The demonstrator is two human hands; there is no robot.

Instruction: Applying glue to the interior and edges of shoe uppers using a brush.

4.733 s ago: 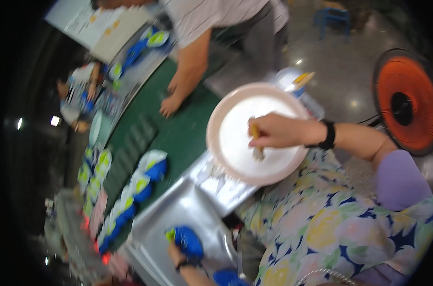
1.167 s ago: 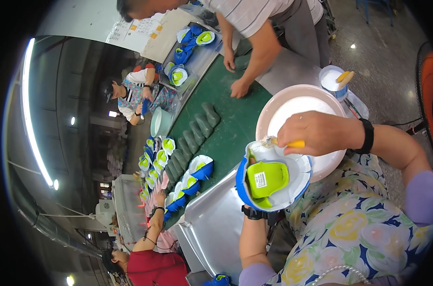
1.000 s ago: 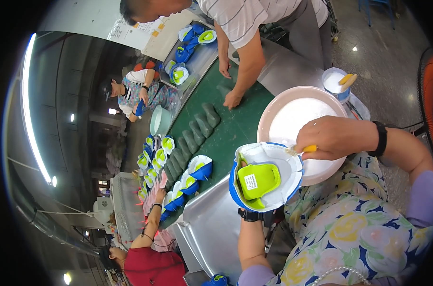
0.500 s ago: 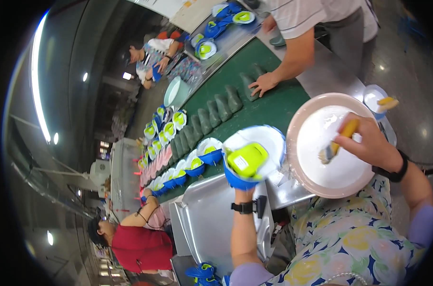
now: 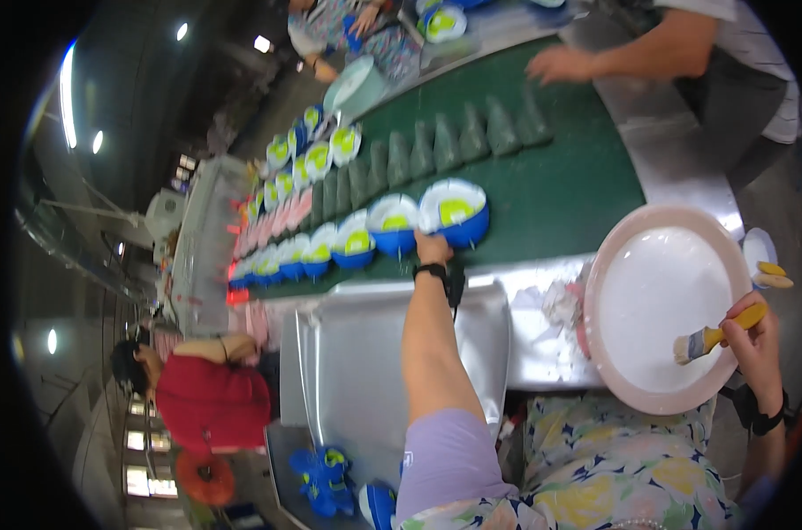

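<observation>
**Left hand at blue shoe sole on belt, right hand holding brush over basin**

Left hand (image 5: 433, 250) stretched out to the blue, white and yellow-green sole piece (image 5: 455, 213) at near edge of green conveyor belt (image 5: 560, 190), fingers at its rim; grip closed or just resting, cannot tell (hand seen from behind, fingertips hidden). Piece last in a row of like pieces (image 5: 330, 252), just touching its neighbour. Probably light, stiff moulded rubber or foam, smooth rim; best taken by the outer edge, thumb over, fingers under. Inside may be wet with glue, so likely tacky, not for touching.

Right hand (image 5: 754, 340) wrapped around yellow-handled brush (image 5: 710, 336), bristles over the white inside of pink-rimmed basin (image 5: 670, 322) on steel bench (image 5: 542, 340).

Hard to read: underside of the piece, basin contents (flat white, liquid or not unclear), small cup (image 5: 759, 256) behind basin cut by rim. Another person's hand (image 5: 560, 64) on belt far side, body cut off.
</observation>
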